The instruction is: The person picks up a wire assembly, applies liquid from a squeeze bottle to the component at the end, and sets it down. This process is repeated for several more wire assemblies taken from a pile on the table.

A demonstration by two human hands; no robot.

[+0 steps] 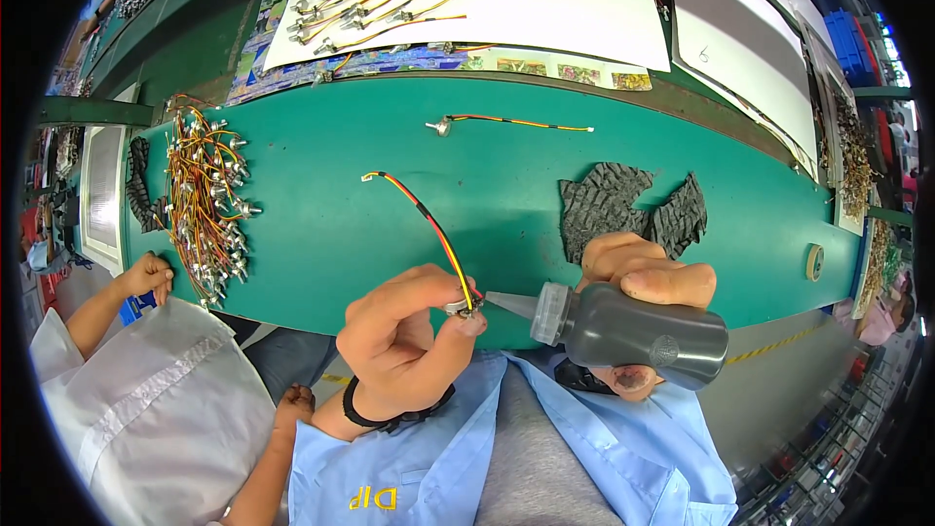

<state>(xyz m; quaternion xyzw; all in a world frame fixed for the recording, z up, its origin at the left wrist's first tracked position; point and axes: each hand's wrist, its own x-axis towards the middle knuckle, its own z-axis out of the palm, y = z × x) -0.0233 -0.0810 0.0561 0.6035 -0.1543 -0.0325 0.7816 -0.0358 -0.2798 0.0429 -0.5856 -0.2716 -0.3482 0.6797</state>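
Observation:
Between the thumb and fingers of my left hand [409,331] is a small potentiometer [462,308]. Its red, yellow and black wires [429,219] arch up and away to a white plug. My right hand [648,282] wraps round a dark grey squeeze bottle [648,339], tilted on its side. The bottle's tapered nozzle [511,304] points left, its tip at or right beside the potentiometer's terminals; whether they touch I cannot tell. Farther off on the green table [341,136] lies another wired potentiometer [443,126]. A crumpled dark cloth [604,200] lies just beyond my right hand.
A heap of wired potentiometers [206,200] covers the table's left part. More lie on a white sheet [565,10] at the back. A tape roll [814,262] is at the right edge. Another person's hand [146,275] rests at the table's left edge, their sleeve [166,390] beside me.

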